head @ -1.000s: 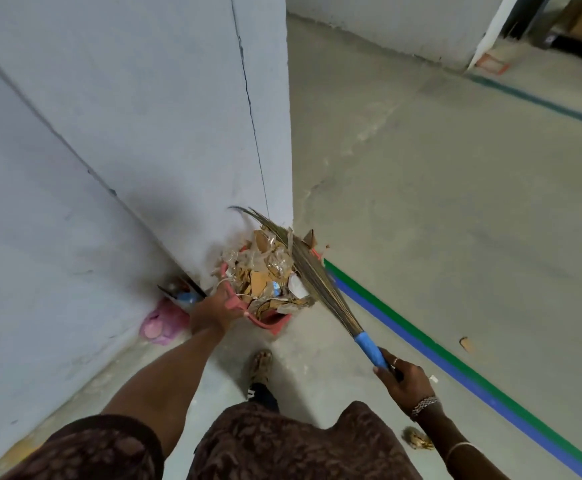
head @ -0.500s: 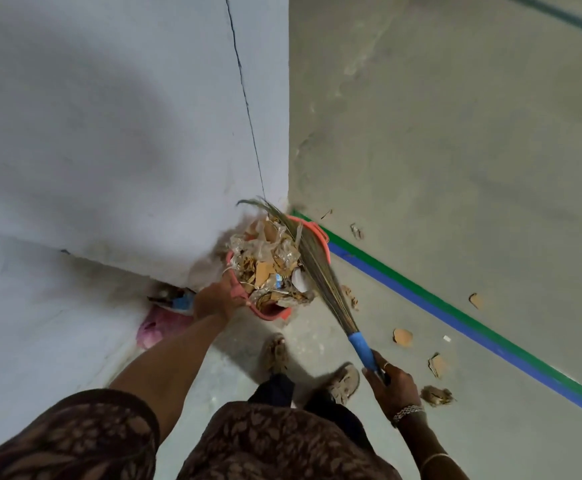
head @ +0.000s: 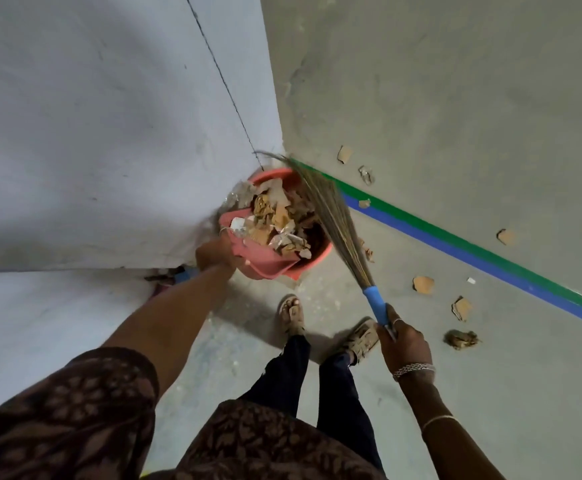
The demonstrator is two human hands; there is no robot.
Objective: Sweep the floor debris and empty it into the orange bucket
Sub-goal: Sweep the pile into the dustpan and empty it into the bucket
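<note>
Left hand (head: 215,256) seemingly grips dustpan (head: 265,263) over orange bucket (head: 322,252) on concrete floor (head: 455,98).

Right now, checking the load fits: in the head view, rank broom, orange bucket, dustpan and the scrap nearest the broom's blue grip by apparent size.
1. broom, longest
2. orange bucket, partly hidden
3. dustpan, close to the bucket
4. scrap

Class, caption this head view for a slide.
Left hand holds a debris-laden dustpan over the orange bucket; right hand grips the broom.
</note>
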